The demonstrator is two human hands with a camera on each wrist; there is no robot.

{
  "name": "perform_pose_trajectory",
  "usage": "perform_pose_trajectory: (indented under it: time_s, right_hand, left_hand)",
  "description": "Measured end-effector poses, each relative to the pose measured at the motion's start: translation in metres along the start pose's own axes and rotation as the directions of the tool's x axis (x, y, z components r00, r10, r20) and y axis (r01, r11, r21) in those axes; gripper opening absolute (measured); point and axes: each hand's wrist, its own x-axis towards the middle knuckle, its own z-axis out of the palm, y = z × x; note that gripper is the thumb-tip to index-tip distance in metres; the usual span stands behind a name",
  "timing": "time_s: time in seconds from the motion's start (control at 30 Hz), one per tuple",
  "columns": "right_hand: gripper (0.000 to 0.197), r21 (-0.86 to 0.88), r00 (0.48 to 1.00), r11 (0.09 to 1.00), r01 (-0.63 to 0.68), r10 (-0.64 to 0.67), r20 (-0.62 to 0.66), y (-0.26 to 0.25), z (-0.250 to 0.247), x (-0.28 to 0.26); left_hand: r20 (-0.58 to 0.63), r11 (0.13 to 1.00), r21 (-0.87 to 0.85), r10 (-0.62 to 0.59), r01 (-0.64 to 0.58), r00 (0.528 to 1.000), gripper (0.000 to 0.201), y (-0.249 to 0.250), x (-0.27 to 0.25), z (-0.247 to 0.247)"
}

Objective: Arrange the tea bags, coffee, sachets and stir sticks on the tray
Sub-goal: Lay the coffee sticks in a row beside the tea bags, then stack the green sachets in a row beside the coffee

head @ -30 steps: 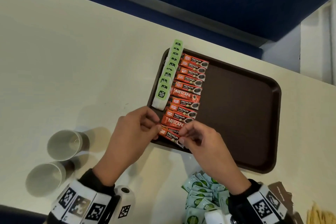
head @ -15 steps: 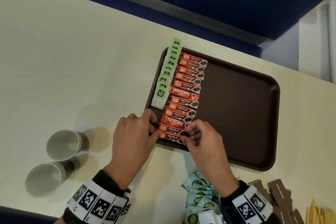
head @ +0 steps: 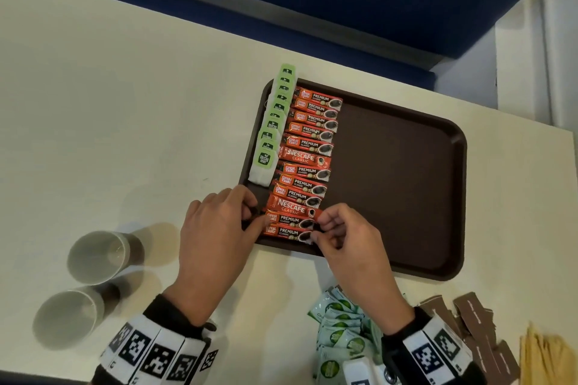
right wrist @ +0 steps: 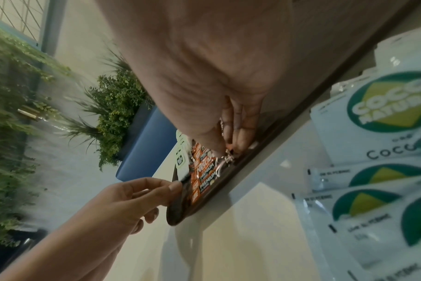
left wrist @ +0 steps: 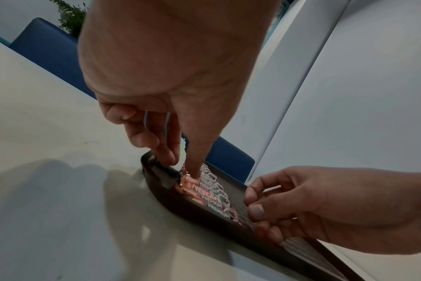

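Observation:
A brown tray holds a row of green-tagged tea bags along its left rim. Beside them runs a column of red coffee sachets. The nearest coffee sachet lies flat by the tray's front rim. My left hand has curled fingers at the left ends of the nearest sachets, its thumb touching them. In the left wrist view one digit of my left hand presses down there. My right hand pinches the nearest sachet's right end, its fingertips on the foil.
Two paper cups stand left of my hands. Near the front edge lie a pile of green-and-white sachets, brown sachets and wooden stir sticks. The tray's right half is bare. Blue seating sits beyond the table.
Both hands have brought the sachet, held by its ends, down into the near end of the coffee column. It now lies flat there.

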Motion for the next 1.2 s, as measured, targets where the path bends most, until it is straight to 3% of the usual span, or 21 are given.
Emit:
perform_pose_trajectory:
  time_s: [0.13, 0.3, 0.37, 0.5, 0.6, 0.73, 0.83, 1.0, 1.2]
  right_hand:
    - [0.02, 0.051, 0.997, 0.999, 0.014, -0.01, -0.076, -0.001, -0.026, -0.02]
    - [0.043, 0.015, 0.949, 1.0, -0.011, 0.015, -0.316, 0.015, -0.066, -0.066]
    - [0.049, -0.001, 0.926, 0.997, -0.077, 0.071, -0.37, 0.027, -0.077, -0.089]
    - [0.053, -0.008, 0.918, 0.977, -0.213, 0.197, -0.345, 0.054, -0.081, -0.133]
    - [0.058, -0.052, 0.921, 0.964, -0.262, 0.234, -0.312, 0.073, -0.072, -0.16]
    - [0.073, -0.104, 0.952, 0.966, -0.235, 0.207, -0.226, 0.09, -0.054, -0.179]
    - [0.08, -0.15, 0.967, 0.966, -0.21, 0.184, -0.175, 0.098, -0.045, -0.18]
    - [0.078, -0.221, 0.981, 0.96, -0.174, 0.148, -0.129, 0.094, -0.057, -0.165]
    - [0.081, -0.412, 0.991, 0.904, -0.115, 0.131, 0.01, 0.083, -0.066, -0.143]
  left_hand:
    - [-0.036, 0.988, -0.119, 0.096, -0.1, 0.995, 0.028, 0.015, 0.001, -0.009]
    - [0.107, 0.95, -0.195, 0.267, -0.243, 0.958, 0.041, 0.056, 0.002, -0.017]
    - [0.247, 0.93, -0.214, 0.349, -0.301, 0.904, 0.033, 0.075, 0.001, -0.015]
    - [0.536, 0.881, -0.092, 0.436, -0.464, 0.723, 0.033, 0.103, -0.015, -0.002]
    - [0.584, 0.802, 0.057, 0.456, -0.594, 0.672, 0.052, 0.11, -0.045, 0.011]
    - [0.614, 0.76, 0.142, 0.435, -0.635, 0.658, 0.09, 0.104, -0.084, 0.034]
    - [0.602, 0.745, 0.235, 0.393, -0.625, 0.695, 0.109, 0.096, -0.104, 0.049]
    - [0.539, 0.748, 0.366, 0.315, -0.554, 0.781, 0.116, 0.089, -0.117, 0.064]
    - [0.512, 0.783, 0.369, 0.278, -0.501, 0.813, 0.109, 0.081, -0.121, 0.08]
